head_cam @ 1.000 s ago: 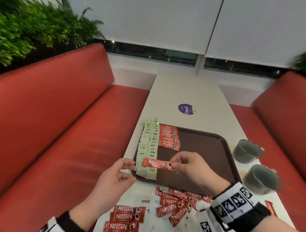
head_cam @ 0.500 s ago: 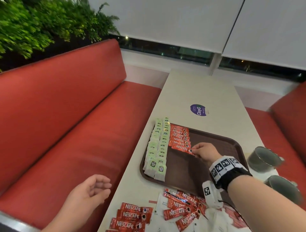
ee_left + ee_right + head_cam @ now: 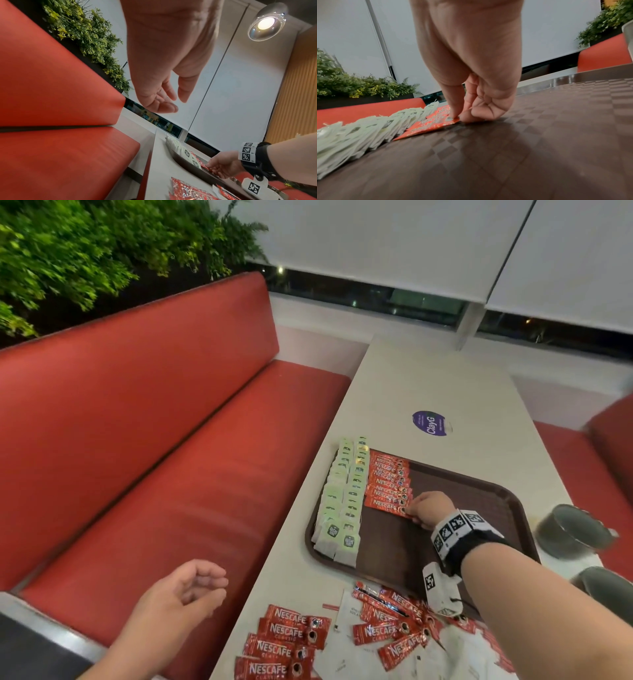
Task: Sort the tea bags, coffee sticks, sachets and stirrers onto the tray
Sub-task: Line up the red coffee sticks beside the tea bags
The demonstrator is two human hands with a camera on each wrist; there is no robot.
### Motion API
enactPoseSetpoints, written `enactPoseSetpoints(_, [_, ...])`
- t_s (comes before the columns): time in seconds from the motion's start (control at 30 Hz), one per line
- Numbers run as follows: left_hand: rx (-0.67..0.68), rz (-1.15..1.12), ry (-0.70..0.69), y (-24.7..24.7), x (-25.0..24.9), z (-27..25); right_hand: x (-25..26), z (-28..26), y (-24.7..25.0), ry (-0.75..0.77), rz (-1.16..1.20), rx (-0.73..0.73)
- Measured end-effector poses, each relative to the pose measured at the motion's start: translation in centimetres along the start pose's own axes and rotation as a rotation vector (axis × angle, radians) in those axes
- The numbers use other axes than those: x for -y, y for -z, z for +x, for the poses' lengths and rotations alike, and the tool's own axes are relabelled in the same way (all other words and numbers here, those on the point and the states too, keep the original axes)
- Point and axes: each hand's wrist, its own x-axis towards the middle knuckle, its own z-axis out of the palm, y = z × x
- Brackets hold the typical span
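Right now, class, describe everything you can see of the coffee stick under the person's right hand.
The coffee stick is a flat, glossy red foil sachet printed with white NESCAFE lettering. It lies flat on the brown tray as the nearest in a row of overlapping red sticks, beside the pale green tea bags. The right hand pinches its end between thumb and fingertip against the tray's checkered surface.
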Motion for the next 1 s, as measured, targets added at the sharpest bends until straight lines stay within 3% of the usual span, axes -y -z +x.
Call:
enactPoseSetpoints(0.1, [0.011, 0.025, -0.001, 0.1, -0.1, -0.3, 0.1, -0.9, 0.4, 0.087, -0.244, -0.087])
enactPoseSetpoints(0.2, [0.029, 0.038, -0.007, -0.1, -0.5, -0.6, 0.1, -4.0, 0.8, 0.3, -0.149, -0.202])
enactPoseSetpoints(0.3, [0.05, 0.054, -0.007, -0.5, -0.9, -0.8, -0.3, -9.8, 0.7, 0.528, -0.109, -0.098])
enactPoseSetpoints(0.4, [0.089, 0.069, -0.004, -1.6, -1.5, -1.0, -2.6, -14.9, -0.9, 0.656, -0.316, 0.078])
enactPoseSetpoints(0.47, [0.125, 0.095, -0.007, -2.5, -1.9, -1.2, -4.5, -16.7, -2.7, 0.67, -0.527, 0.126])
enactPoseSetpoints(0.6, [0.205, 0.194, -0.017, -4.5, -2.7, -1.8, -6.8, -17.4, -5.6, 0.63, -0.765, 0.049])
enactPoseSetpoints(1.0, [0.339, 0.304, -0.052, -7.4, -2.3, -3.7, -6.2, -18.0, -7.0, 0.607, -0.859, -0.03])
